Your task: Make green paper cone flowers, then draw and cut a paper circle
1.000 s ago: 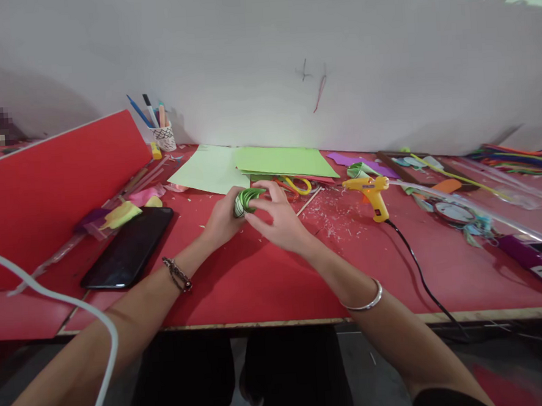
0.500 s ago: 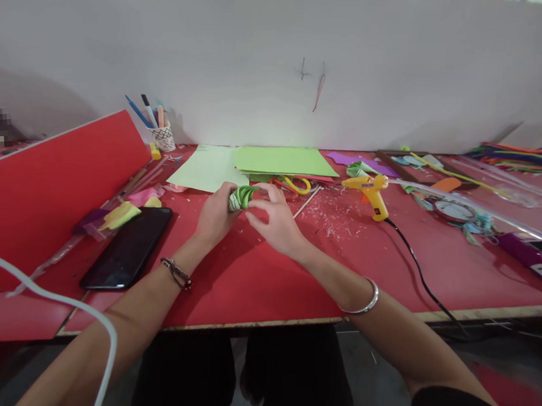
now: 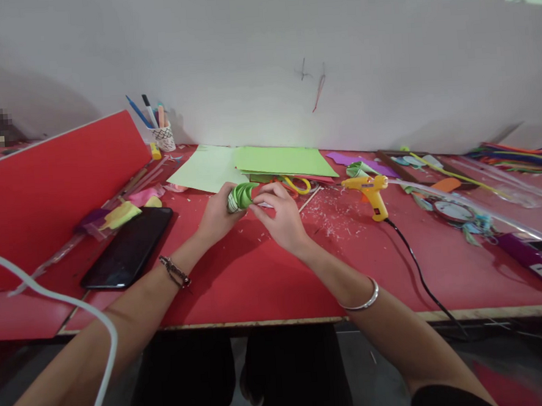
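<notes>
green roll (image 3: 242, 196) — axis crosswise, folds rightward; left grip (image 3: 215, 215) clasping it; right grip (image 3: 283, 219) — unclear

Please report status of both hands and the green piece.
Left hand holding green piece. Right hand close beside it, contact unclear. Glue gun to the right, apart from both hands.

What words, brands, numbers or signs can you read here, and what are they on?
Nothing is legible.
Yellow glue gun: small dark marking, too small and blurred to read.
White pen cup: black line pattern, no readable lettering.
Green striped piece in the left hand: no lettering visible.
</notes>
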A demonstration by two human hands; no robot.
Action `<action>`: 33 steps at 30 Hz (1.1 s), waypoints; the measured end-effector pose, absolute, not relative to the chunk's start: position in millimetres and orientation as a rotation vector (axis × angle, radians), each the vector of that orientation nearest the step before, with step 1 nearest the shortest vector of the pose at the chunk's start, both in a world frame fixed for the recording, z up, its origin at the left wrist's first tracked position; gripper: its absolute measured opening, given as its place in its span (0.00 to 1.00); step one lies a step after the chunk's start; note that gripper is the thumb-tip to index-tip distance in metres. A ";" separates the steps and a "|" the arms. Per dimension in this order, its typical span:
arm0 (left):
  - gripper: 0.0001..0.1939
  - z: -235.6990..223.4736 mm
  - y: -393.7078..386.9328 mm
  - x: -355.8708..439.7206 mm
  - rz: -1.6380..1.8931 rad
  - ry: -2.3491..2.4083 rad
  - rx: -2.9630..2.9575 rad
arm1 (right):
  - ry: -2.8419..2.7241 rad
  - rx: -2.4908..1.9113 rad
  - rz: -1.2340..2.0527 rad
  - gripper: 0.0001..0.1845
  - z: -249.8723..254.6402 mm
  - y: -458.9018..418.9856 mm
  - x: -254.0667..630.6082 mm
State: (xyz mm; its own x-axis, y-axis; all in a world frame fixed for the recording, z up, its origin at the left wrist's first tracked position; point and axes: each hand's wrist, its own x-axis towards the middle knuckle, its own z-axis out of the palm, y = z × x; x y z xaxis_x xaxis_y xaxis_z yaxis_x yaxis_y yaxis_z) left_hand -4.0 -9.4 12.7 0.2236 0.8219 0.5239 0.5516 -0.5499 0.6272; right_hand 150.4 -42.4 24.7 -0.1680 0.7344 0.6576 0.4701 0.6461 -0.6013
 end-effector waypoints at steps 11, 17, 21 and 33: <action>0.14 6.4 -7.7 1.6 1.182 0.933 1.969 | -1.773 -0.923 0.391 0.05 26.8 -43.1 152.2; 0.17 6.1 -7.9 2.1 1.122 0.871 1.898 | -1.837 -0.902 0.286 0.09 29.0 -45.7 151.6; 0.18 6.9 -6.7 2.5 1.127 0.838 1.837 | -1.828 -0.893 0.316 0.10 30.0 -44.7 152.6; 0.13 0.9 -3.3 -5.8 1.007 0.769 2.093 | -1.931 -0.813 0.256 0.13 34.8 -44.8 157.7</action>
